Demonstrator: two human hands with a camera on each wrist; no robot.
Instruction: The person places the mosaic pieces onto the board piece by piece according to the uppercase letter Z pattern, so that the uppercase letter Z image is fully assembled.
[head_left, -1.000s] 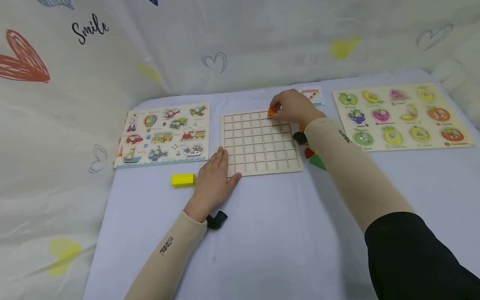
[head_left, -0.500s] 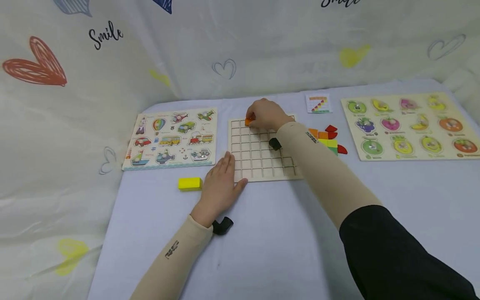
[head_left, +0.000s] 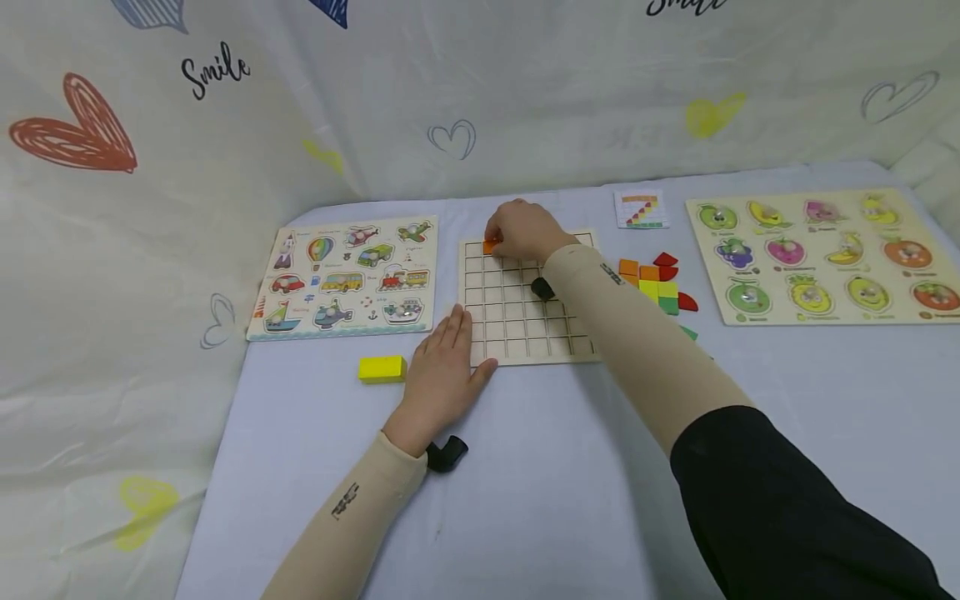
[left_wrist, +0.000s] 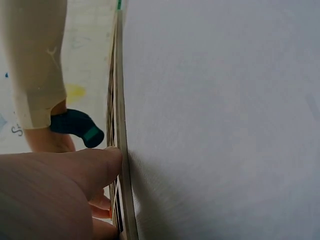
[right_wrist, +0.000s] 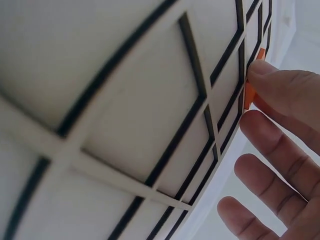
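A pale wooden grid board (head_left: pixel 510 325) lies on the white-covered table. At its far row, near the back left corner, my right hand (head_left: pixel 525 231) pinches a small orange block (head_left: pixel 490 247) between thumb and finger. The right wrist view shows the orange block (right_wrist: pixel 248 94) at the board's edge cells, the other fingers spread beside it. My left hand (head_left: pixel 442 367) lies flat with straight fingers along the board's near left corner. In the left wrist view, its thumb (left_wrist: pixel 107 162) rests at the board's side edge (left_wrist: pixel 123 130).
A yellow block (head_left: pixel 382 369) lies left of my left hand. Vehicle puzzle board (head_left: pixel 341 329) sits at left, fruit puzzle board (head_left: pixel 832 312) at right. Several coloured pieces (head_left: pixel 648 279) lie right of the grid, partly behind my right forearm. A pattern card (head_left: pixel 641 208) lies behind them.
My right hand has moved left along the board's far row with the orange block, uncovering the card and coloured pieces. The left hand stays on the board's corner; the head view has shifted slightly.
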